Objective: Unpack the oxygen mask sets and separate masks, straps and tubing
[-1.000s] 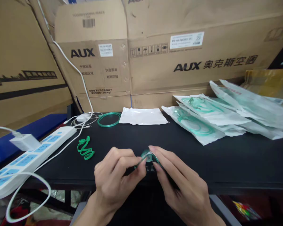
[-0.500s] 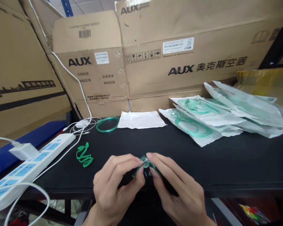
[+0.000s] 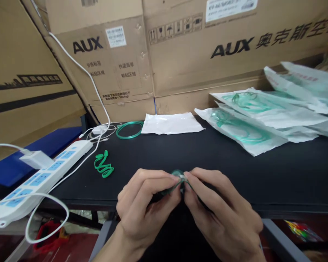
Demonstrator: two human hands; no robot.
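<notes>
Head; hands [image 3: 146, 202] [image 3: 221, 205] pinch green piece [image 3: 176, 173]

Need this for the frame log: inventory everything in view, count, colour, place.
green piece: 1, translucent green, between the hands
green strap: 1, green, table left
coiled tubing: 1, green, table back
white packet: 1, white, table back
filled packets: several overlapping, white/green, table right
power strip: 1, white/blue, left
charger: 1, white, on strip
adapter: 1, white, back left
cables: several, white, left
cardboard: several panels, brown, behind and left
blue panel: 1, blue, far left
table: 1, black, centre
red item: 1, red, below left, unclear
multicoloured item: 1, mixed, below right, blurred
left hand: 1, bare, pinching green piece
right hand: 1, bare, pinching green piece
</notes>
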